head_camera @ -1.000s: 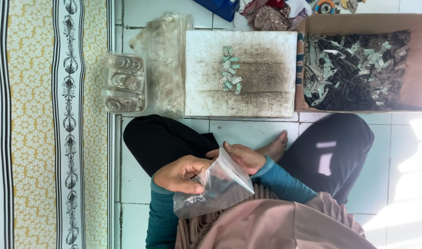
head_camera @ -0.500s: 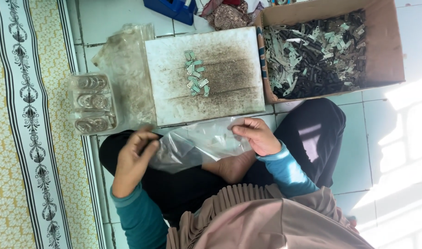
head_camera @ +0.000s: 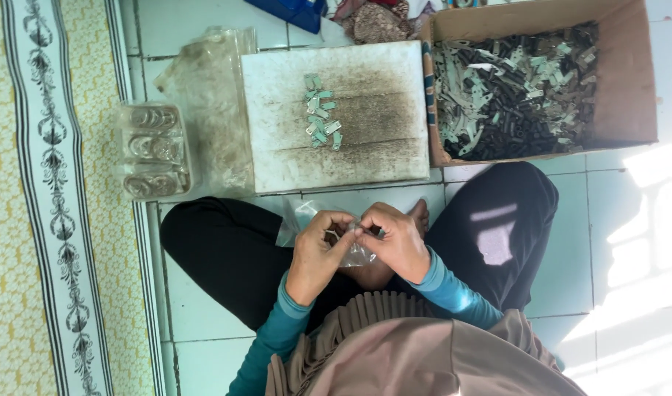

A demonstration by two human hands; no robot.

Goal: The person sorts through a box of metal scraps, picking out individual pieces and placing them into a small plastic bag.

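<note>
— The hands have drawn together since earlier; the clear plastic bag (head_camera: 329, 231) is bunched now.
— The left hand (head_camera: 318, 253) and right hand (head_camera: 395, 242) both pinch it, near the lap.
— Beyond: a white board (head_camera: 373, 147) with small metal pieces (head_camera: 321, 114); a brown cardboard box (head_camera: 633, 81) far right.

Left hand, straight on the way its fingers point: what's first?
Likely the right hand: the left hand points across the clear plastic bag they both pinch, fingertips nearly meeting. Depth unclear.
</note>
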